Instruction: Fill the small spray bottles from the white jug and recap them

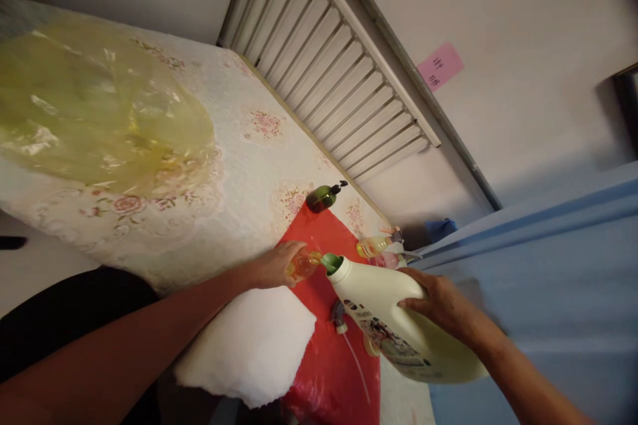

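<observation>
My left hand is wrapped round a small clear bottle with a yellowish-orange tint. The bottle's neck meets the green pour spout of a large cream-coloured detergent jug. My right hand grips that jug by its handle, and the jug lies tilted towards the small bottle. Both are held over a red plastic sheet. Below them a grey spray trigger head with its thin tube rests on the red sheet. Whether liquid is flowing I cannot tell.
A green pump bottle stands at the red sheet's far corner. A yellow spray bottle and a pink bottle are to the right. A white paper roll is near my left forearm; a yellow plastic bag covers the table's left.
</observation>
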Motion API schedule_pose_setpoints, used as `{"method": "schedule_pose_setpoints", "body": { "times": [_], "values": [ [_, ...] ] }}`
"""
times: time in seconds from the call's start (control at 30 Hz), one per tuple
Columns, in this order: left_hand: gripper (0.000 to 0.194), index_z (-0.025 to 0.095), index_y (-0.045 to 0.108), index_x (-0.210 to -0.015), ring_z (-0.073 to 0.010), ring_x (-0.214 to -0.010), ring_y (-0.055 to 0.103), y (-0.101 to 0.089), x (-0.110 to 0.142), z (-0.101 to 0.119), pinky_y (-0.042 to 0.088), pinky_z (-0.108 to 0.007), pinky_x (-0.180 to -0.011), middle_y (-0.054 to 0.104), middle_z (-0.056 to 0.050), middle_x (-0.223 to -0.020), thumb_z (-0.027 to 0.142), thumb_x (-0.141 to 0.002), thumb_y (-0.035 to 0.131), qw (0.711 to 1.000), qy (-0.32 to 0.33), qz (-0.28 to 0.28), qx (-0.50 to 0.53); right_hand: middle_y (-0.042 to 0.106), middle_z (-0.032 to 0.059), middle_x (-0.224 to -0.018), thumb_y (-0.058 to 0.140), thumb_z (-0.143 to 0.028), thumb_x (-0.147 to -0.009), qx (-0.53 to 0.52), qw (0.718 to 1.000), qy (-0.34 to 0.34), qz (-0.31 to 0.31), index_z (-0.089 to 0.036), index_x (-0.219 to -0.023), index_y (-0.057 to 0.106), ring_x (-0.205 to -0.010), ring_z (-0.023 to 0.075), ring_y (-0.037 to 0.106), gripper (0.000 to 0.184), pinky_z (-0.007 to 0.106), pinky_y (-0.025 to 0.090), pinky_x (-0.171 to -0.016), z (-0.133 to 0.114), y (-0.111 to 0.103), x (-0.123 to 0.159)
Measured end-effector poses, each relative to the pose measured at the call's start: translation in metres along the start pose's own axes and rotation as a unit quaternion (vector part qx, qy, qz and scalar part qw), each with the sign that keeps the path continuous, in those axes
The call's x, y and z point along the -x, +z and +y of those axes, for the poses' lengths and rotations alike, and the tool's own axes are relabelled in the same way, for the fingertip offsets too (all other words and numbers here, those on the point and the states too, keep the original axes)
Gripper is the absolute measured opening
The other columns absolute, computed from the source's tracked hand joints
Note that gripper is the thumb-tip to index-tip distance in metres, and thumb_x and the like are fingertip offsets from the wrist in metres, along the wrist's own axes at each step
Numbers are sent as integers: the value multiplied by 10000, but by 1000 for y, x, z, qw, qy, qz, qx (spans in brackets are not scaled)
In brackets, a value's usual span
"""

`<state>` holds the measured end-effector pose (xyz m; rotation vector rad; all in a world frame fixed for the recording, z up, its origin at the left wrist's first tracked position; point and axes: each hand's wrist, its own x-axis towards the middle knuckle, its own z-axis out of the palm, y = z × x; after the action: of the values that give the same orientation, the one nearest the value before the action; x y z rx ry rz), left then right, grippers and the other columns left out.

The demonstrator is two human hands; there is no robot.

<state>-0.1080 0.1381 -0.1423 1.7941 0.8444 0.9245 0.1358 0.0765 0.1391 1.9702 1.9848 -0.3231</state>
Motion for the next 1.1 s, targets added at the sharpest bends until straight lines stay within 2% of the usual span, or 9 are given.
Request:
{"method": "schedule_pose_setpoints", "body": {
  "times": [0.17,0.4,0.6,0.83,1.1],
  "values": [
    [779,247,417,-1346,-365,-1256,494,1,0,-1,435,-503,-1026,532,-116,-1346,242,-626,713,1000,5,10,10,756,67,-995,629,-360,-768,0,1000,3,1,-216,-1228,612,-897,262,692,482,352,502,-814,-1,0,1],
    [827,251,409,-1358,-359,-1267,480,3,-2,-4,412,-483,-1051,515,-136,-1355,220,-590,716,1000,-1,1,1,752,74,-1015,629,-356,-776,0,1000,4,-2,-208,-1256,599,-911,256,691,503,337,505,-812,1,0,0],
    [825,311,391,-1359,-361,-1238,500,5,-3,-10,440,-499,-1009,531,-102,-1346,278,-605,724,1000,17,10,-1,752,62,-1020,630,-364,-775,1,1000,6,-2,-235,-1253,601,-926,258,689,496,333,510,-814,2,1,0],
    [827,269,407,-1357,-371,-1265,486,3,-2,-4,419,-488,-1041,527,-116,-1357,243,-591,716,1000,-9,2,3,753,55,-1005,627,-356,-770,-3,1000,5,-1,-231,-1247,607,-910,253,690,494,335,509,-807,1,0,1],
    [789,246,431,-1335,-363,-1248,508,3,-1,-4,435,-472,-1032,541,-117,-1343,271,-603,725,1000,-2,15,19,753,58,-1001,625,-378,-775,10,1000,2,1,-237,-1245,609,-912,255,690,491,329,503,-803,2,0,1]
  ]
}}
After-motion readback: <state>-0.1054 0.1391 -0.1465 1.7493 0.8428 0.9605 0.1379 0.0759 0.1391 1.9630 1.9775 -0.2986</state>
